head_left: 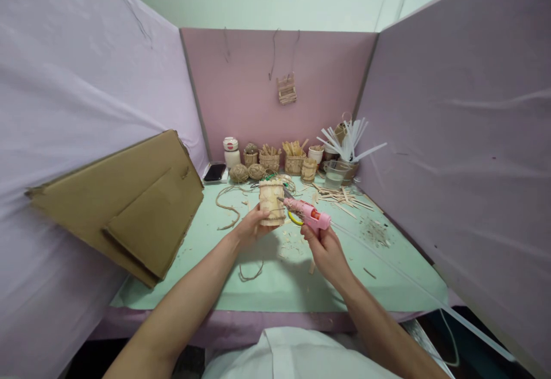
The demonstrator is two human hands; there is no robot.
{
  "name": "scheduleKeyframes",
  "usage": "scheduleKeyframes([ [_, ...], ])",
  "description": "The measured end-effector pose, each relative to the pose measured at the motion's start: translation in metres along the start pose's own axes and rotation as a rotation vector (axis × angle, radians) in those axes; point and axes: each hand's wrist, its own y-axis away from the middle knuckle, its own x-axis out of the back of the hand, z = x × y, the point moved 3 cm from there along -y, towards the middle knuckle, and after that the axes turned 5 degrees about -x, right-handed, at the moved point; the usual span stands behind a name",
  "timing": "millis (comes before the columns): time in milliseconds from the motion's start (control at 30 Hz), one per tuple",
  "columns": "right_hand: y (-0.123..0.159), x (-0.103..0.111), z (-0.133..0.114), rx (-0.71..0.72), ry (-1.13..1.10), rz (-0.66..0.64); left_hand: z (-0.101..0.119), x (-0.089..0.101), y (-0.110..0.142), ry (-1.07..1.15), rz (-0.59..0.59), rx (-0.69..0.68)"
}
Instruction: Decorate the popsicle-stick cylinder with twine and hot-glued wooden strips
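My left hand (253, 224) is closed around the lower left of a small pale wooden cup (271, 198), held upright above the table. In my right hand (325, 247) is a pink hot glue gun (307, 212), gripped by its handle. Its nozzle points left and sits at the cup's right side; whether the tip touches the cup I cannot tell. A long white glue stick (408, 278) trails from the gun's back toward the lower right. Behind the gun, part of a yellow scissor handle (295, 218) shows.
Twine balls (239, 173), small baskets of wood pieces (295, 163), a white jar (231, 152) and a container of white glue sticks (348, 169) line the back. Thin wood strips (344, 195) lie at the right. A cardboard sheet (142, 207) leans at the left. A phone (214, 172) lies back left.
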Motion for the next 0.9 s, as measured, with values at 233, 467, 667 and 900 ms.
scheduleKeyframes([
  [233,0.001,0.000,0.000,0.001,0.008,-0.010,0.002,-0.001,0.000,-0.006,-0.012,-0.018],
  [467,0.001,-0.001,0.001,-0.012,0.014,-0.024,0.002,0.001,0.001,-0.007,-0.004,-0.020],
  [667,0.002,0.002,-0.004,-0.037,0.000,-0.039,0.000,0.003,-0.002,0.007,0.030,-0.041],
  [900,-0.001,0.019,-0.004,-0.200,-0.168,-0.025,0.002,0.013,-0.002,-0.006,0.154,-0.017],
])
